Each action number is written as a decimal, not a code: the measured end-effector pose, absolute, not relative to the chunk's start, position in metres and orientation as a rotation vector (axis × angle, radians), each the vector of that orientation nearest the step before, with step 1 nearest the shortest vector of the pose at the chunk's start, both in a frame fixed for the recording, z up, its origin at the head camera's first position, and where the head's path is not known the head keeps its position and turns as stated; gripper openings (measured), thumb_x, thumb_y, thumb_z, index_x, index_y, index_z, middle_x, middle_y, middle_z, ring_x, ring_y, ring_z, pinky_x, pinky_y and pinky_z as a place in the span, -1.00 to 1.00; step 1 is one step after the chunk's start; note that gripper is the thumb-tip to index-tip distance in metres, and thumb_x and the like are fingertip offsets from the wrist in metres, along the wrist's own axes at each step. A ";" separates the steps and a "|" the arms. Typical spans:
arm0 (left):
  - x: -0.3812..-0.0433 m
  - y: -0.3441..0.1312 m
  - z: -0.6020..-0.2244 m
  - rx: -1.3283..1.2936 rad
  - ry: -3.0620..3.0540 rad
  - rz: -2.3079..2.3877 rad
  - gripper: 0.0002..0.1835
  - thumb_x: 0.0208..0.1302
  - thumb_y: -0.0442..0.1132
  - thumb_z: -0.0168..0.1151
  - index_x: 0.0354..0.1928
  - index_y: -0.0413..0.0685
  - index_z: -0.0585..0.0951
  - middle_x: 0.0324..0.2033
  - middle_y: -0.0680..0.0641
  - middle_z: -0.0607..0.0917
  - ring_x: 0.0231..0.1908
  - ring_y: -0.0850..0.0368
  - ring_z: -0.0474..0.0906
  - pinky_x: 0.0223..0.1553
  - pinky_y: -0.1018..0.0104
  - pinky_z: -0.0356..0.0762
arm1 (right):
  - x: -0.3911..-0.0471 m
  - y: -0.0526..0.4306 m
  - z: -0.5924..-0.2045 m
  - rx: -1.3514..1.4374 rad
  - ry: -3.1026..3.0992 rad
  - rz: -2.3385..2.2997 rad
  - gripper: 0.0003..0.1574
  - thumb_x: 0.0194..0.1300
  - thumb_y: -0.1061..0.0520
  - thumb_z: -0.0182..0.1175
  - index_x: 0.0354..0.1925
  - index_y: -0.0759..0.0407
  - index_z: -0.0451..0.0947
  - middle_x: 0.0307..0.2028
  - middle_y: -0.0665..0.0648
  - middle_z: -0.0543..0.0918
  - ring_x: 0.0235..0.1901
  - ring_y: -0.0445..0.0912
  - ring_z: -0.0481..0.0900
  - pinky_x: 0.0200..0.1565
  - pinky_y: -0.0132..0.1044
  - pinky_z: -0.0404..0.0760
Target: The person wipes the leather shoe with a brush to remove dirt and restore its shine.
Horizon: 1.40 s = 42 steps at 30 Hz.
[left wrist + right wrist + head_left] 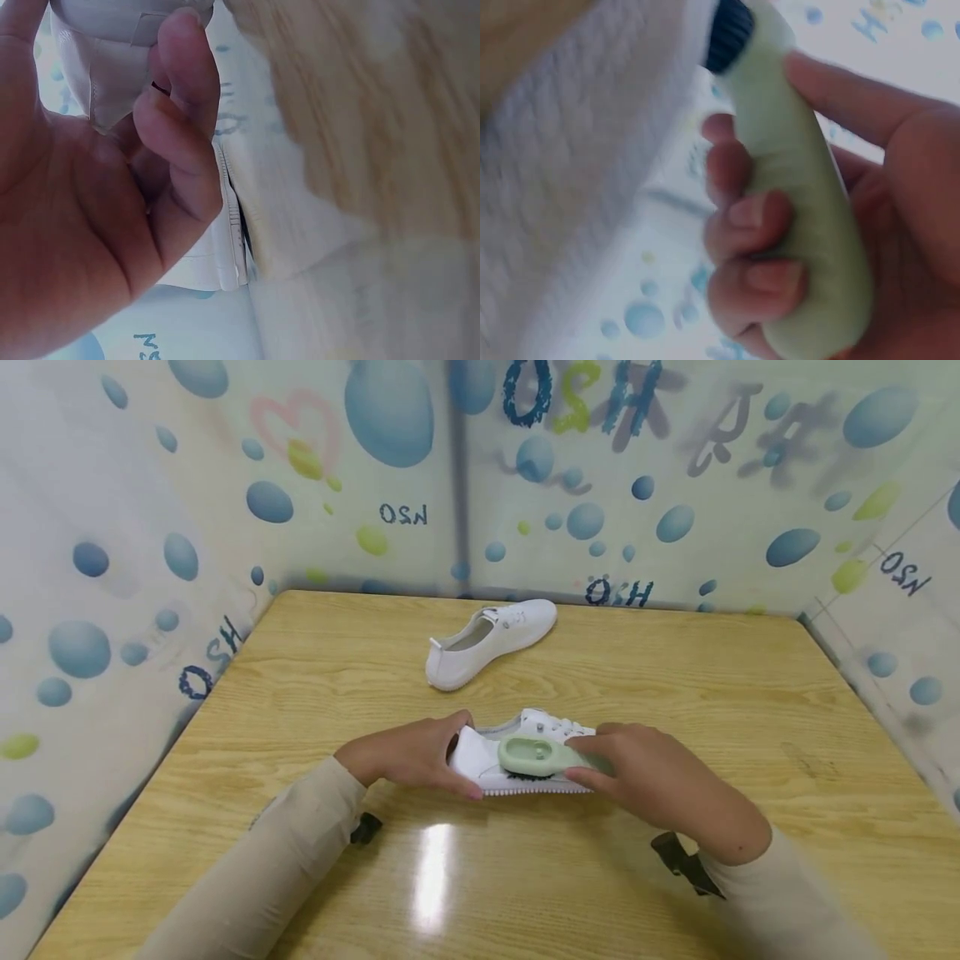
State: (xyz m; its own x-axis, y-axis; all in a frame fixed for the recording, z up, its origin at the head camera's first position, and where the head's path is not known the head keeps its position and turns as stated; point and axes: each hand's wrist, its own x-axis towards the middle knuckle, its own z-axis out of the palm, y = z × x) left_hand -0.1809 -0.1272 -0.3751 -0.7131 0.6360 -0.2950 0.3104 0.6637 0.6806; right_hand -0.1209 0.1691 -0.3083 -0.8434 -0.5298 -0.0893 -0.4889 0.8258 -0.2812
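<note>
Apparently working at the brushing step: pressing a pale green scrub brush (534, 753) with dark bristles (528, 776) to the side of a white lace-up shoe (480, 760), low down, close above the ridged sole edge (517, 792). Gripping the shoe around its heel with the left hand (420, 752), clamping it between thumb and fingers; wrapping the right hand (648, 772) around the brush handle (802, 210). Holding the shoe near the middle of the desk (337, 652), with the toe end running rightward behind the right hand; not showing clearly whether resting on the wood or being lifted just off it.

Probably calling next for keeping the heel steady while working the bristles along the side toward the toe, then perhaps for turning the shoe to reach the far side. Seemingly leaving the second white shoe (498, 639) for later: standing upright farther back on the desk, well apart from both hands, pointing its toe away and to the right.

Showing light wood grain across the desk, and catching a bright reflection (431, 877) in front of the held shoe. Enclosing the desk at the back and both sides with pale walls (525, 568), displaying blue and yellow-green droplets (390, 412) and mirrored-looking lettering (618, 592).
</note>
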 end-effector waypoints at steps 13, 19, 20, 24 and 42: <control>-0.182 -0.126 -0.376 0.756 2.351 0.834 -0.28 -0.02 0.19 0.55 0.01 0.04 0.35 -0.25 0.04 0.60 -0.28 0.20 0.52 -0.25 0.29 0.50 | -0.119 0.157 -0.323 -0.936 2.903 -0.427 -0.55 0.38 -0.13 0.25 0.09 0.09 0.68 -0.29 0.03 0.67 -0.40 -0.20 0.54 -0.31 -0.22 0.58; -0.182 -0.127 -0.376 0.754 2.361 0.824 -0.27 -0.03 0.22 0.55 0.01 0.04 0.35 -0.24 0.05 0.60 -0.26 0.21 0.51 -0.24 0.29 0.49 | -0.116 0.149 -0.327 -0.929 2.984 -0.360 -0.52 0.39 -0.12 0.24 0.15 0.08 0.65 -0.16 0.17 0.71 -0.26 -0.04 0.66 -0.22 -0.08 0.65; -0.182 -0.127 -0.376 0.745 2.363 0.819 -0.26 -0.03 0.23 0.54 0.01 0.04 0.35 -0.24 0.05 0.60 -0.26 0.21 0.51 -0.24 0.29 0.49 | -0.117 0.151 -0.325 -0.911 2.968 -0.351 -0.52 0.40 -0.12 0.23 0.15 0.08 0.64 -0.17 0.15 0.70 -0.28 -0.06 0.65 -0.23 -0.09 0.65; -0.181 -0.128 -0.375 0.721 2.364 0.810 -0.25 -0.03 0.25 0.53 0.02 0.03 0.35 -0.24 0.03 0.57 -0.26 0.19 0.49 -0.24 0.28 0.46 | -0.120 0.167 -0.312 -0.820 2.903 -0.307 -0.51 0.41 -0.14 0.21 0.17 0.07 0.63 -0.23 0.05 0.68 -0.38 -0.19 0.52 -0.32 -0.19 0.56; -0.183 -0.128 -0.376 0.733 2.339 0.832 -0.28 -0.01 0.23 0.53 0.01 0.05 0.35 -0.27 0.02 0.58 -0.28 0.19 0.49 -0.24 0.28 0.46 | -0.125 0.161 -0.322 -0.867 2.915 -0.333 -0.51 0.40 -0.10 0.24 0.15 0.14 0.63 -0.09 0.19 0.69 -0.21 -0.04 0.65 -0.16 -0.06 0.64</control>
State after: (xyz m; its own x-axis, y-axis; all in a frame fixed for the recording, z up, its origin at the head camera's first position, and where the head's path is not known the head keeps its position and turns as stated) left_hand -0.1835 -0.1281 -0.3759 -0.7027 0.6424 -0.3058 0.3051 0.6603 0.6862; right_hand -0.1249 0.1610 -0.3218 -0.8364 -0.5478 -0.0168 -0.5299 0.8161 -0.2304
